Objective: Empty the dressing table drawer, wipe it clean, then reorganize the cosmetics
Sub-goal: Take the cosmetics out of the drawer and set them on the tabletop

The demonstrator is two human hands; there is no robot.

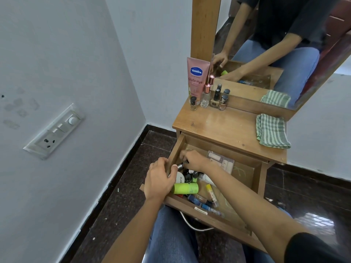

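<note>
The wooden drawer (pixel 245 221) of the dressing table stands pulled out over my lap. Inside lie a green tube (pixel 187 188), a white round compact (pixel 179 178), dark nail polish bottles (pixel 191 176), a yellow-capped tube (pixel 211 193), blue items (pixel 197 201) and a makeup palette (pixel 221 161). My right hand (pixel 193 160) reaches into the drawer's back left corner and grips a small dark bottle with a silver cap (pixel 181 165). My left hand (pixel 158 179) rests curled over the drawer's left wall, its thumb touching that bottle's cap.
On the tabletop (pixel 224 126) stand a pink Vaseline tube (pixel 196 78), a clear perfume bottle (pixel 205 95) and several nail polish bottles (pixel 218 100). A green striped cloth (pixel 271 130) lies at the right. A mirror (pixel 284 44) rises behind; a wall with a switch plate (pixel 55 131) is left.
</note>
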